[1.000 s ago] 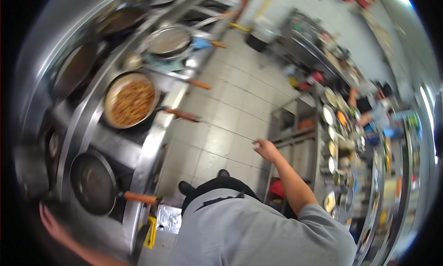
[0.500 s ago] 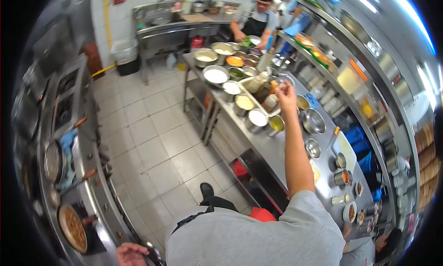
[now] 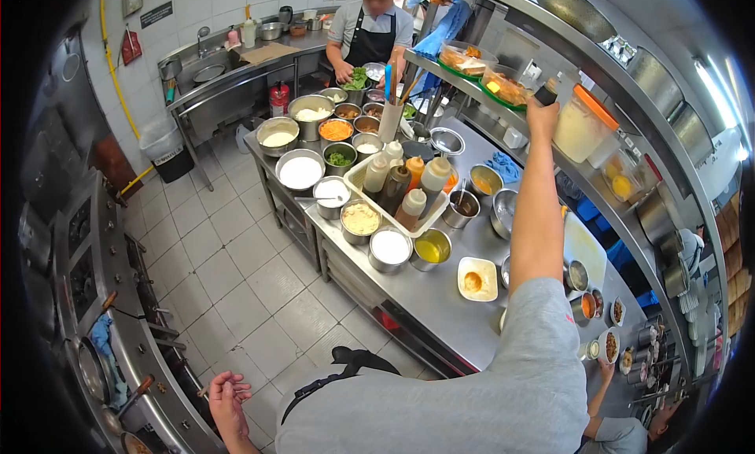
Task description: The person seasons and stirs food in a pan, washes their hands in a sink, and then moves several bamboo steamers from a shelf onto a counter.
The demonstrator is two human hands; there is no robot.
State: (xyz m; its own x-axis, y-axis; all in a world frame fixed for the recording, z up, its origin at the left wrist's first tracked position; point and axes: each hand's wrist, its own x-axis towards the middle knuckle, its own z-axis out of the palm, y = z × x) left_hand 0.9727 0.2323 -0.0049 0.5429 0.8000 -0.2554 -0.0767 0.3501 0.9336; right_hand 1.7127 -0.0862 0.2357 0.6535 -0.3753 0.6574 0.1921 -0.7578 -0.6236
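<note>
Right hand (image 3: 542, 119) had moved up to the shelf's (image 3: 431, 66) front edge, grip closed round a dark container (image 3: 546, 94); left hand (image 3: 228, 401) empty, loosely curled. Apparently pickup step; next called for clear lift.

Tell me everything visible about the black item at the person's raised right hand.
The black item looks small and dark, with a lighter, brownish end uppermost. It juts above the right hand, whose fingers seem to wrap its lower part, hiding the rest. It appears just left of the orange-lidded tub in the picture. Its material, and whether it touches the shelf, cannot be told.
</note>
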